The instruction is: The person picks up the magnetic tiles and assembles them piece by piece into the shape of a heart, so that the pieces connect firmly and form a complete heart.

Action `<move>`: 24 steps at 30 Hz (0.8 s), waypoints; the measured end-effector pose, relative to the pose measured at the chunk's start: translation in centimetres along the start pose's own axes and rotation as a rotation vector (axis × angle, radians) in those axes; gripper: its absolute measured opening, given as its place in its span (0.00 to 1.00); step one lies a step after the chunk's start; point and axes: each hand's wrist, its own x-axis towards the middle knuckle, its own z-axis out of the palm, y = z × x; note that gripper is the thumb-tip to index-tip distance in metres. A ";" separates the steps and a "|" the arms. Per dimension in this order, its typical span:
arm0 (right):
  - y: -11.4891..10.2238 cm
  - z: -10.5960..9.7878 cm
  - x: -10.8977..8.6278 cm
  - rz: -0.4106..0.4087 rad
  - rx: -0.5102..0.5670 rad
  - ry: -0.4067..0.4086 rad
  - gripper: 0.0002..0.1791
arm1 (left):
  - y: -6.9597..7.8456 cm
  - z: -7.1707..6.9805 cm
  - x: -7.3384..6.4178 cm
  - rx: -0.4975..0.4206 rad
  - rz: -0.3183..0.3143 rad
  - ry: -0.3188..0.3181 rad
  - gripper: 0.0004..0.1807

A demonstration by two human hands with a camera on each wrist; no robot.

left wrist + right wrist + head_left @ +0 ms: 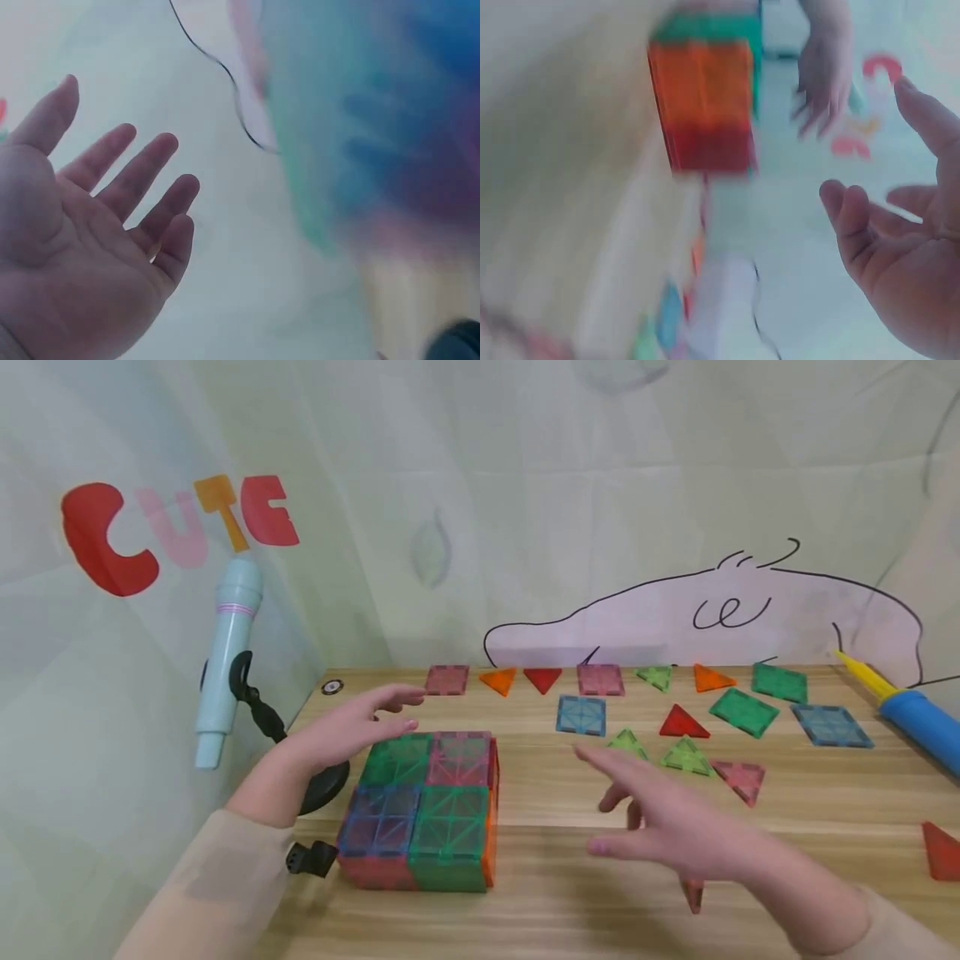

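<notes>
A low box of translucent magnetic tiles stands on the wooden table, its top made of green, pink and blue squares. Over its back left corner hovers my left hand, fingers loosely spread and holding nothing; the left wrist view shows the same left hand with its palm bare. To the right of the box my right hand hangs above the table, also with nothing in it. In the right wrist view the box's orange and red side appears blurred, apart from the right hand.
Loose tiles lie across the back and right, among them a blue square, a red triangle and a green square. A light blue microphone stands in a black holder at left. A blue and yellow pump-like tool lies at right.
</notes>
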 end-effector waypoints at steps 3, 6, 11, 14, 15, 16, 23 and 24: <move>1.0 -3.3 -0.5 0.003 -0.099 0.065 0.41 | 2.8 0.4 0.5 0.026 0.035 -0.017 0.32; 2.5 -6.4 -0.7 0.057 -0.155 0.103 0.37 | 5.5 1.8 1.7 0.026 0.068 -0.019 0.32; 6.4 -9.7 -1.5 0.163 -0.270 0.145 0.34 | 9.6 5.0 4.2 -0.004 0.127 -0.036 0.34; 9.4 -10.3 -1.6 0.204 -0.278 0.115 0.34 | 11.5 6.6 5.7 -0.063 0.136 -0.092 0.35; 10.4 -10.3 -1.6 0.215 -0.278 0.096 0.35 | 12.0 7.0 6.1 -0.077 0.137 -0.112 0.35; 11.3 -10.3 -1.5 0.224 -0.278 0.081 0.36 | 12.4 7.4 6.7 -0.096 0.137 -0.128 0.36; 15.9 -9.3 -0.2 0.266 -0.323 0.030 0.35 | 13.5 9.9 10.6 -0.130 0.153 -0.216 0.35; 16.2 -9.2 0.1 0.262 -0.325 0.026 0.34 | 13.4 10.3 11.1 -0.114 0.144 -0.232 0.35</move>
